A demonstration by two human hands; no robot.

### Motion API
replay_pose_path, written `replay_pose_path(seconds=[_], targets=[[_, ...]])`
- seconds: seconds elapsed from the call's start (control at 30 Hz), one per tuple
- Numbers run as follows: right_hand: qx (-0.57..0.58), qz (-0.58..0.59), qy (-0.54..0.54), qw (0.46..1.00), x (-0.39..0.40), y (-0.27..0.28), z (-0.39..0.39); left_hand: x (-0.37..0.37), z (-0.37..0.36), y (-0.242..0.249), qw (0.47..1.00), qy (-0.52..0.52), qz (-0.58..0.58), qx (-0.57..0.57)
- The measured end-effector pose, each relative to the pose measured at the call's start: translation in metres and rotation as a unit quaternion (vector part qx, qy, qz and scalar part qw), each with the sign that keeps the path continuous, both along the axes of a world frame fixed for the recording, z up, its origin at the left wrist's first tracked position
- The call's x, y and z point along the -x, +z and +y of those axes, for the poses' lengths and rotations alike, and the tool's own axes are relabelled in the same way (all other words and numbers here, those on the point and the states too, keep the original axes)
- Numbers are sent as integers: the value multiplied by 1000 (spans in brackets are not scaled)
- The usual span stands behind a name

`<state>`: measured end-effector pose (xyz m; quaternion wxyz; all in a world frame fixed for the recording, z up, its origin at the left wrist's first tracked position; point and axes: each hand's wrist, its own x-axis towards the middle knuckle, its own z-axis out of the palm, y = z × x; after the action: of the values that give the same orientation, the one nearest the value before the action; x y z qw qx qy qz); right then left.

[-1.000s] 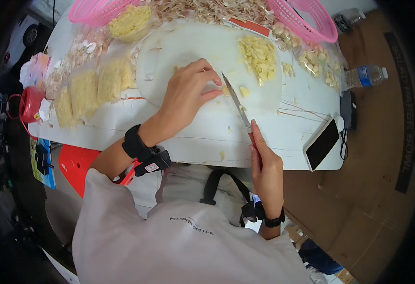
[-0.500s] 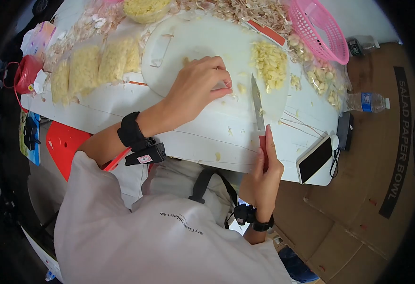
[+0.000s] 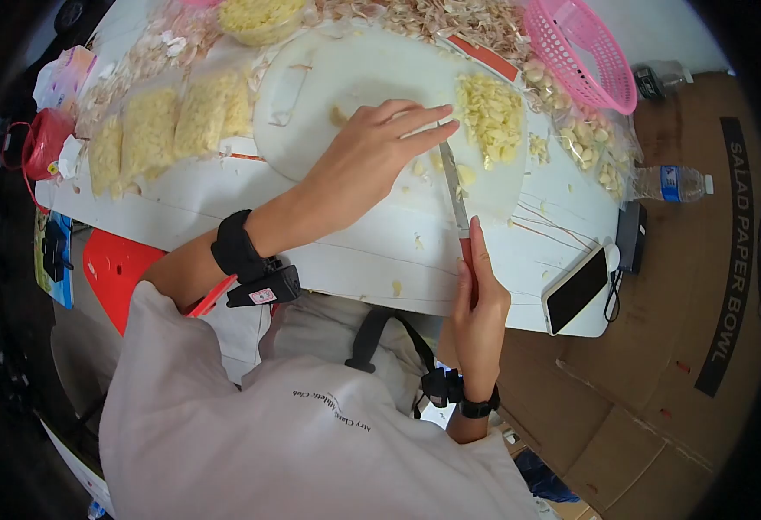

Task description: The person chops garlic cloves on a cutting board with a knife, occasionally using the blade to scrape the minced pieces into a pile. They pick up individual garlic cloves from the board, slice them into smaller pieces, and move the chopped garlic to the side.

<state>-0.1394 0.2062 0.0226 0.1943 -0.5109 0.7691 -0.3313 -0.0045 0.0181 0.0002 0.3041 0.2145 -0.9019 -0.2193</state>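
Head view gives me the right hand (image 3: 477,303) closed around the red handle of a knife (image 3: 455,192), blade lying on the round white cutting board (image 3: 311,104). My left hand (image 3: 372,156) rests flat and open on the board, fingertips reaching the pile of sliced garlic (image 3: 489,113) at its right. A phone (image 3: 578,289) lies near the surface's right edge.

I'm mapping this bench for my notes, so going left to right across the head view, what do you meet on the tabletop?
Red bag → bagged garlic → left hand → knife in the right hand → pile of sliced garlic → pink basket → phone → water bottle.
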Motion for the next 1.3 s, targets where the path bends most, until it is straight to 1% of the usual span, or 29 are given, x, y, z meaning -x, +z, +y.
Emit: replay_pose_path(seconds=[0.03, 0.1, 0.13, 0.2, 0.33, 0.4, 0.43, 0.53, 0.6, 0.63, 0.7, 0.83, 0.93, 1.0, 1.03, 1.13, 1.2, 1.3], targets=[[0, 0, -1, 1000, 0, 0, 0, 0, 1, 0, 1000, -1, 0, 0], [9, 14, 8, 1000, 0, -2, 0, 0, 2, 1, 998, -22, -51, 37], [9, 13, 7, 1000, 0, -2, 0, 1, 3, 0, 998, -24, -51, 37], [6, 38, 12, 999, 0, -1, -1, 1, 3, -3, 992, -32, -112, 50], [-6, 67, 3, 998, -6, -3, -1, 1, 4, -1, 989, -37, -130, 54], [-67, 25, -2, 997, -8, 1, -2, 1, 4, -2, 988, -26, -140, 58], [-65, 27, -6, 998, -6, 1, -2, 1, 3, -1, 988, -28, -138, 60], [-40, 24, 6, 999, -3, -6, 1, 0, 4, 0, 987, -25, -149, 63], [20, 42, 5, 999, -1, -11, 1, 0, 4, 1, 990, -23, -130, 49], [21, 41, 5, 999, -2, -11, 0, 1, 4, 3, 990, -22, -131, 50], [58, 35, 0, 998, -3, -11, 0, 1, 3, 8, 994, -13, -95, 58], [64, 24, 18, 997, -2, -8, -2, 0, 0, 6, 993, -8, -96, 68], [38, 18, 28, 999, -2, -4, -2, -1, 1, 7, 993, -4, -99, 59], [-11, -12, 19, 1000, -4, 0, -3, -2, 0, 6, 992, -1, -110, 68], [-12, -13, 19, 1000, -5, 0, -3, -2, 1, 6, 992, -1, -111, 67], [-16, -2, 17, 1000, -6, 0, -4, -2, 0, 4, 992, 1, -109, 65], [-42, 34, 28, 998, -6, -1, -4, -2, 0, 2, 988, 1, -141, 61], [-61, 43, 30, 997, -6, -2, -4, -3, 0, 4, 986, -2, -149, 73]])
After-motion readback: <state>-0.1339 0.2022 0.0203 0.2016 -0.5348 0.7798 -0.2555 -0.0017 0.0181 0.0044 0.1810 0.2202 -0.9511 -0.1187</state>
